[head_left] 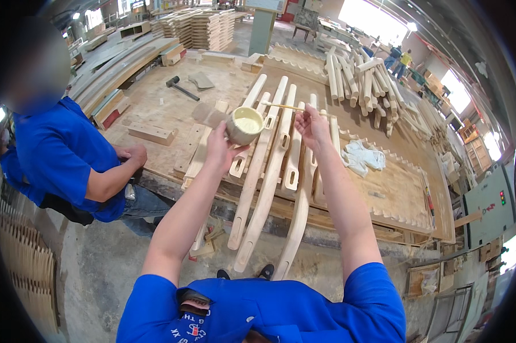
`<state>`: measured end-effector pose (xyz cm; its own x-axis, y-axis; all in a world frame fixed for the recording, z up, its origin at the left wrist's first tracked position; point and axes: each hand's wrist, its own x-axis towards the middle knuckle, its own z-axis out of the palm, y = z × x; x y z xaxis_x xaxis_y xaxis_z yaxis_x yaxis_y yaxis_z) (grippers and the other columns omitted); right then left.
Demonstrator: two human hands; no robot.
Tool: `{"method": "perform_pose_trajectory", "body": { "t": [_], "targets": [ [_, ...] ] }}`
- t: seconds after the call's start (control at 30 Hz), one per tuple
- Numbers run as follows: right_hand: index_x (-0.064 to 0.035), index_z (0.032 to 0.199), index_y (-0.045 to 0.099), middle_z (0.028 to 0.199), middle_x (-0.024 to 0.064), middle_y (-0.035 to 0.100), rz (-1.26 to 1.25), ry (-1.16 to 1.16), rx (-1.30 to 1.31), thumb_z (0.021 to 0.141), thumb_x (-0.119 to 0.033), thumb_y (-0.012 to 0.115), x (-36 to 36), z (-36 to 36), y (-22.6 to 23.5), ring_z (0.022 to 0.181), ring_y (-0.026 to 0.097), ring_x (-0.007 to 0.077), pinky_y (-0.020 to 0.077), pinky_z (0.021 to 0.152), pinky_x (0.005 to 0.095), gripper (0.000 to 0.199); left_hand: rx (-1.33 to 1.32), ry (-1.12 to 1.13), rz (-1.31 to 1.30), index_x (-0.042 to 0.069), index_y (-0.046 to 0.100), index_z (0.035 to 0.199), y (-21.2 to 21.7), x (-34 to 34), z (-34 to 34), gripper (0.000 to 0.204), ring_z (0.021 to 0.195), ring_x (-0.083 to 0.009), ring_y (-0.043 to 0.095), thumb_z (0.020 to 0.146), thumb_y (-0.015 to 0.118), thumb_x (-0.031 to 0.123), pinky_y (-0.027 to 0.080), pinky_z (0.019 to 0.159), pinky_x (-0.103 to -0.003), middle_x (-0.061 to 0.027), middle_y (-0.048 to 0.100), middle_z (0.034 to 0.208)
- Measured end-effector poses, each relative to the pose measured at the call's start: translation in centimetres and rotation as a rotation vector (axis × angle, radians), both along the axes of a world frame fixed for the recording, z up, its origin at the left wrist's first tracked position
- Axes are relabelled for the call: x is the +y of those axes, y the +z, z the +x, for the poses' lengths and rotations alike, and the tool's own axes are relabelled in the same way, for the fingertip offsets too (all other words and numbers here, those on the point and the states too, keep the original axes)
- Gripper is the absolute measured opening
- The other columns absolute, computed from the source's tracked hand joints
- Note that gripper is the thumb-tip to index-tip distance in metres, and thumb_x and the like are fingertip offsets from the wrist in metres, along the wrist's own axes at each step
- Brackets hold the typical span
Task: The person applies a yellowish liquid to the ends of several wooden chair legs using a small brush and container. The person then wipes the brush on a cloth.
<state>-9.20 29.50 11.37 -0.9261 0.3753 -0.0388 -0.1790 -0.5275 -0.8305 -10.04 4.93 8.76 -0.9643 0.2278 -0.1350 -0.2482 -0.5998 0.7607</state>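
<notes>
My left hand holds up a small round cup filled with pale yellowish glue. My right hand pinches a thin wooden stick whose tip points toward the cup's rim. Both hands hover over several long curved wooden chair parts with slots cut in them. These parts lie side by side on a wide plywood workbench and hang over its near edge.
A person in a blue shirt leans on the bench's left edge. White cloth gloves lie to the right. A mallet and wood blocks rest farther back. More wooden parts are piled at the far right, stacked boards behind.
</notes>
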Motion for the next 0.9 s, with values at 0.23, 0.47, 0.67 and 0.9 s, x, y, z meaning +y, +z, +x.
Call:
{"method": "perform_pose_trajectory", "body": {
  "t": [0.23, 0.47, 0.67, 0.9],
  "targets": [
    [0.0045, 0.089, 0.055, 0.074, 0.0127, 0.064, 0.772, -0.112, -0.016, 0.089, -0.020, 0.057, 0.4, -1.8, 2.3, 0.059, 0.064, 0.0164, 0.0533, 0.050, 0.0268, 0.025, -0.057, -0.241, -0.097, 0.004, 0.044, 0.124, -3.2, -6.3, 9.1, 0.041, 0.093, -0.0206, 0.065, 0.098, 0.037, 0.034, 0.059, 0.062, -0.038, -0.0105, 0.060, 0.111],
    [0.0052, 0.078, 0.059, 0.070, 0.0117, 0.066, 1.156, -0.131, -0.066, 0.084, -0.024, 0.059, -1.3, -4.4, 2.5, 0.059, 0.066, 0.0162, 0.0523, 0.053, 0.0271, 0.030, -0.160, -0.326, -0.201, 0.004, 0.046, 0.121, -6.5, -7.3, 14.5, 0.041, 0.083, -0.0202, 0.066, 0.095, 0.045, 0.036, 0.059, 0.057, -0.040, -0.0097, 0.061, 0.105],
    [0.0063, 0.081, 0.057, 0.072, 0.0175, 0.066, 1.364, -0.064, -0.033, 0.084, -0.025, 0.058, -3.2, -6.1, 1.7, 0.059, 0.067, 0.0212, 0.0525, 0.062, 0.0336, 0.032, -0.216, -0.359, -0.155, 0.006, 0.048, 0.119, -7.5, -7.2, 14.5, 0.039, 0.078, -0.0194, 0.066, 0.095, 0.045, 0.037, 0.058, 0.053, -0.037, -0.0088, 0.061, 0.101],
    [0.0023, 0.082, 0.058, 0.067, 0.0115, 0.065, 1.789, 0.089, -0.074, 0.088, -0.023, 0.057, -2.8, -7.2, 2.3, 0.061, 0.067, 0.0173, 0.0526, 0.060, 0.0311, 0.026, -0.141, -0.326, -0.176, 0.007, 0.049, 0.118, -8.0, -7.1, 13.8, 0.038, 0.077, -0.0174, 0.065, 0.095, 0.046, 0.037, 0.057, 0.052, -0.035, -0.0060, 0.062, 0.101]
  ]
}}
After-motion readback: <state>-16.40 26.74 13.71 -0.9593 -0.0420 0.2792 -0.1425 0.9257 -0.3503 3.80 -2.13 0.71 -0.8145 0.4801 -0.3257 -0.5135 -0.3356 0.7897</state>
